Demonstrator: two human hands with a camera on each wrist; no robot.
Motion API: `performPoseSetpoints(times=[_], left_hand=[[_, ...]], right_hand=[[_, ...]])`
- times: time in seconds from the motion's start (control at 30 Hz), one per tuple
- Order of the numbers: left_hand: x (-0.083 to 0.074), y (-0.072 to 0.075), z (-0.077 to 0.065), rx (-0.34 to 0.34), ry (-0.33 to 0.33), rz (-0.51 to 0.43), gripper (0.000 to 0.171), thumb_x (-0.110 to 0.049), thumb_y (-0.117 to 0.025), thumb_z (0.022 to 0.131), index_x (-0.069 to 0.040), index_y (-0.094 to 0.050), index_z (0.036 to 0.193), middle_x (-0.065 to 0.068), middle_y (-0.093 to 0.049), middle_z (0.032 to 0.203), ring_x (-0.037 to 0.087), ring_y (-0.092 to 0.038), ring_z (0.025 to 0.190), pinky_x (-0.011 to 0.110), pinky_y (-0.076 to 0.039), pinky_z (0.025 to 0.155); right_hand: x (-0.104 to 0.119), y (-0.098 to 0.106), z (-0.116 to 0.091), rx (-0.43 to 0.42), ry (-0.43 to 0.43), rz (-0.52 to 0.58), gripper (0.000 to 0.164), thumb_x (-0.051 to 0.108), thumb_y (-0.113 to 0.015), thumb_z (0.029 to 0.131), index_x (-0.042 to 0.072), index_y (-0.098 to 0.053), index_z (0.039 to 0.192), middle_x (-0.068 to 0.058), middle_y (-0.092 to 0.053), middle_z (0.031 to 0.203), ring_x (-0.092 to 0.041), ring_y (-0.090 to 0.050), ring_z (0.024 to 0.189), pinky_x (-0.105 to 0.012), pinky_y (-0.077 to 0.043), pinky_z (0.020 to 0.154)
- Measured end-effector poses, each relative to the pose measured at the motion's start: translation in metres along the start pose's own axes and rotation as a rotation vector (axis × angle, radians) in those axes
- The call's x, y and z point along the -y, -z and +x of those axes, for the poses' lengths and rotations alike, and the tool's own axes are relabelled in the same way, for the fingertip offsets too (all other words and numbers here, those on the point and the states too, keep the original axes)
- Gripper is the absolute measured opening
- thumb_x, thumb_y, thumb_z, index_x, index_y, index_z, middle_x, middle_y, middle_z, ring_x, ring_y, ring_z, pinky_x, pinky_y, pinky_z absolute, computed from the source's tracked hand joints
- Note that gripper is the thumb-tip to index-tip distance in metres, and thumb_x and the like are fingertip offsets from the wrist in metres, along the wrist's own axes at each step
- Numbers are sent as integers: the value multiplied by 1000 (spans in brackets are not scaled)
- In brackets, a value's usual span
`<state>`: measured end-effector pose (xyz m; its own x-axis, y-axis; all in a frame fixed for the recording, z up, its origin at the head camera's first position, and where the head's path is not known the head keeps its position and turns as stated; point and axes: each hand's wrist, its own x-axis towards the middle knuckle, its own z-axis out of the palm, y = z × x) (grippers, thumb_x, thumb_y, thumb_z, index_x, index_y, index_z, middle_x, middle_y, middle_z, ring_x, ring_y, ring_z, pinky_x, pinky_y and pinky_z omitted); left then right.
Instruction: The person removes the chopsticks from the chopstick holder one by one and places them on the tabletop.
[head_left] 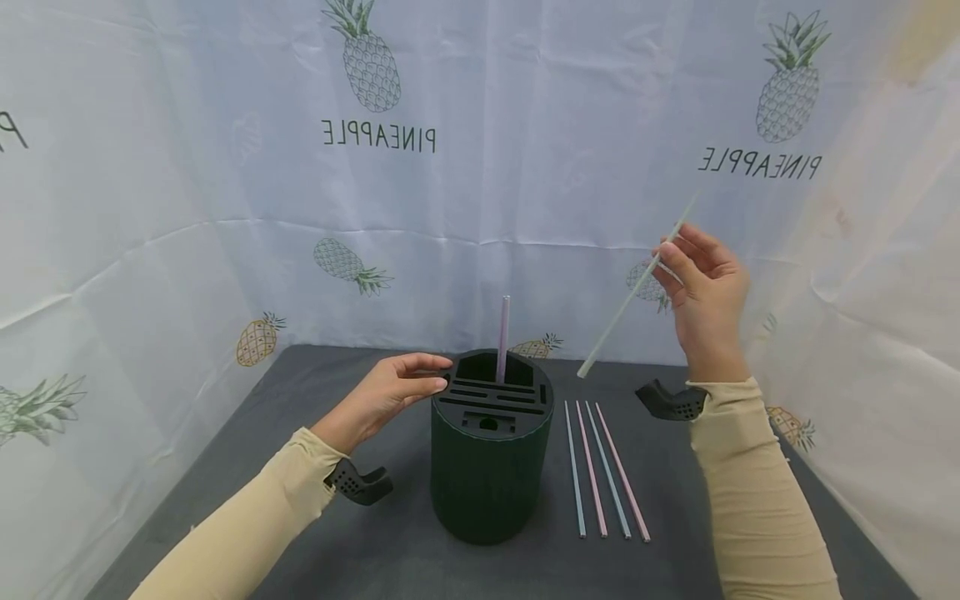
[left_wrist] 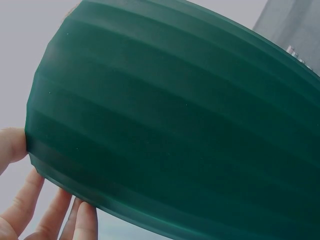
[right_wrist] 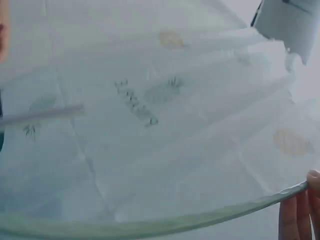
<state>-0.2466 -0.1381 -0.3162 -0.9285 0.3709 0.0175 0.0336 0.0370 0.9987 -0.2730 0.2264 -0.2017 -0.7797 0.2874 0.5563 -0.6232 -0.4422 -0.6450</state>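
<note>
A dark green round holder [head_left: 487, 475] with a slotted black top stands on the table. My left hand [head_left: 390, 392] rests on its left rim, thumb and fingertips apart and fairly straight; the left wrist view shows the fingertips against the edge of the green wall [left_wrist: 165, 115]. One purple straw [head_left: 503, 337] stands upright in the holder's rear compartment. Raised at the right, my right hand [head_left: 705, 279] pinches a pale green translucent straw [head_left: 622, 312] between thumb and fingers. It slants, its lower end down toward the holder. In the right wrist view this straw [right_wrist: 200, 219] crosses the bottom.
To the right of the holder, several blue and pink straws [head_left: 603, 475] lie side by side on the dark grey table [head_left: 360, 550]. A white curtain [head_left: 480, 183] with pineapple prints hangs behind and at both sides. Black wrist mounts [head_left: 671, 402] jut from both sleeves.
</note>
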Motion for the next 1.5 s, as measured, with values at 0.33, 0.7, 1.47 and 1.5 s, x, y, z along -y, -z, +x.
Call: performPoseSetpoints(times=[0.33,0.7,1.47,1.5], left_hand=[[0,0,0,-6,2,-1,48,-15,-70,89,-4,-56,133,10,-43,146,27,-46,131,45,-36,114],[1,0,1,-9,8,0,48,-16,-71,88,-4,-56,133,10,-44,145,27,-46,132,45,-36,114],[2,0,1,-7,10,4,49,-18,-72,88,-5,-56,133,10,-43,146,27,-46,132,45,-36,114],[2,0,1,-6,7,6,50,-18,-72,88,-5,-56,133,10,-43,146,27,-46,132,45,-36,114]], right_hand=[[-40,84,-8,-11,-227,-386,24,-2,-72,84,7,-73,106,1,-66,88,-7,-70,79,-20,-58,72],[-88,168,-38,223,-547,-942,56,23,-65,94,-7,-48,138,8,-68,104,5,-64,86,-22,-57,81],[-146,194,-68,225,-725,-1051,40,3,-68,87,-14,-58,122,-16,-71,97,-13,-68,80,-36,-60,75],[-148,193,-69,217,-729,-1053,39,2,-68,87,-14,-58,121,-16,-72,95,-13,-68,79,-36,-61,74]])
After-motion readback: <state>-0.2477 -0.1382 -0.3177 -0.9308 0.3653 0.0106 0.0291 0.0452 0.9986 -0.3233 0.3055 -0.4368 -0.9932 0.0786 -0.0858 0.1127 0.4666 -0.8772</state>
